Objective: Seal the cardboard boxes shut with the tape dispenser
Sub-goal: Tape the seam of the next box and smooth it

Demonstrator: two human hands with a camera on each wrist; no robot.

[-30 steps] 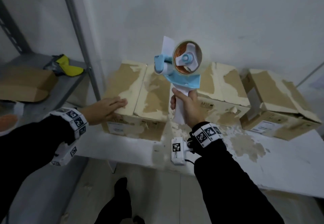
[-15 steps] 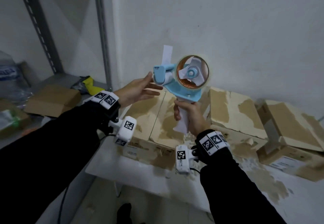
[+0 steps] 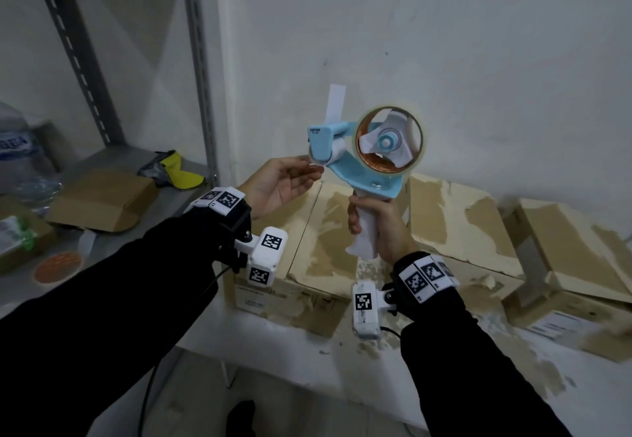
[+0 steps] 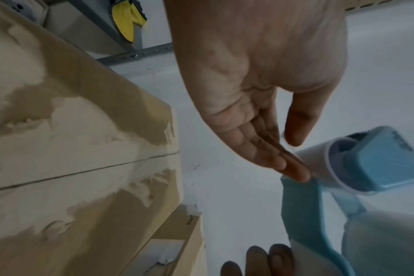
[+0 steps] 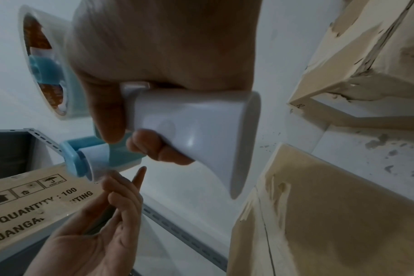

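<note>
My right hand [image 3: 383,228] grips the white handle [image 5: 196,130] of a blue tape dispenser [image 3: 362,170] and holds it upright in the air, above the boxes. A roll of clear tape [image 3: 419,139] sits on its hub. My left hand [image 3: 284,183] is palm up with straight fingers. Its fingertips [image 4: 293,171] touch the dispenser's front just under the white roller [image 4: 317,158], the thumb a little apart. Three worn cardboard boxes stand on the white table: left box [image 3: 307,231], middle box [image 3: 461,231], right box [image 3: 564,258], all with flaps down.
A grey metal shelf [image 3: 113,163] stands to the left, with a flat cardboard piece [image 3: 99,197], a yellow and black item [image 3: 178,170], a water bottle [image 3: 17,149] and an orange tape roll [image 3: 58,265]. The white wall [image 3: 444,43] rises right behind the boxes. The table's front edge [image 3: 290,361] is near my arms.
My left hand left the left box's top and rose to the dispenser's roller. My right hand lifted the dispenser higher.
</note>
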